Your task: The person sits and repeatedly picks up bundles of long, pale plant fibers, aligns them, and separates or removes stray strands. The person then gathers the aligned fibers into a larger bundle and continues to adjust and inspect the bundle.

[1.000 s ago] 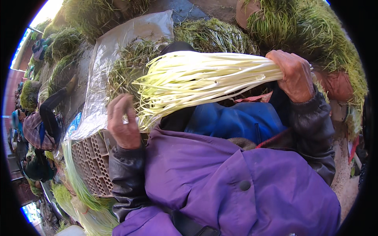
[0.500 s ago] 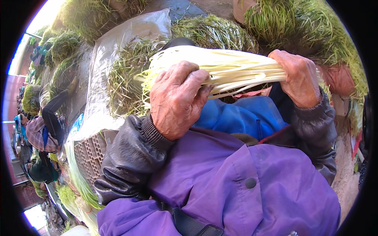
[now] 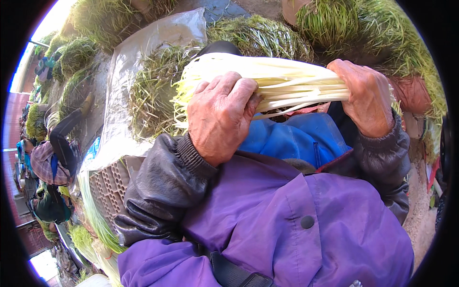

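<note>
While the right hand (image 3: 366, 98) clamps the stalks (image 3: 287, 81), left hand (image 3: 220, 117) fingers curl over them; best combed toward the loose tips.

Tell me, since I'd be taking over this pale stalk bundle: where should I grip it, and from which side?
Probably the tight, straight stalk section of the bundle, from above with fingers wrapped round, between the left hand and right hand. The far left tips splay loose and would likely slip.
</note>
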The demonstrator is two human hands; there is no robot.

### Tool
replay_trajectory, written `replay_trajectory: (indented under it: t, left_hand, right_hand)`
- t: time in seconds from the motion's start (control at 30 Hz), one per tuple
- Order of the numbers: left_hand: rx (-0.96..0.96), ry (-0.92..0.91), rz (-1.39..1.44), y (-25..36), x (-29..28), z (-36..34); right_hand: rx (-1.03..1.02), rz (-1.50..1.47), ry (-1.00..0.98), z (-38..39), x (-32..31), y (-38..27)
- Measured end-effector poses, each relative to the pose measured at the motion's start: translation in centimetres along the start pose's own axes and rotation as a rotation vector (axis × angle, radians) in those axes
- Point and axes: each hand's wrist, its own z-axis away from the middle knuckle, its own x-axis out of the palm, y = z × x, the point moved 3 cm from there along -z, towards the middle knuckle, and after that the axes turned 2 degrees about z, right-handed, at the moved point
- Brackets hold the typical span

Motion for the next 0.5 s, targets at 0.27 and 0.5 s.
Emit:
replay_trajectory:
  t: [0.27,0.5]
  left_hand:
    - [-0.108,-0.039,-0.380,-4.6,-0.3,2.7]
    - [-0.446,0.021,-0.437,-8.4,-3.5,5.0]
  right_hand:
    - [-0.011,-0.010,0.009,-0.5,0.4,-0.2]
    - [0.010,-0.059,-0.017,-1.2,1.2,-0.2]
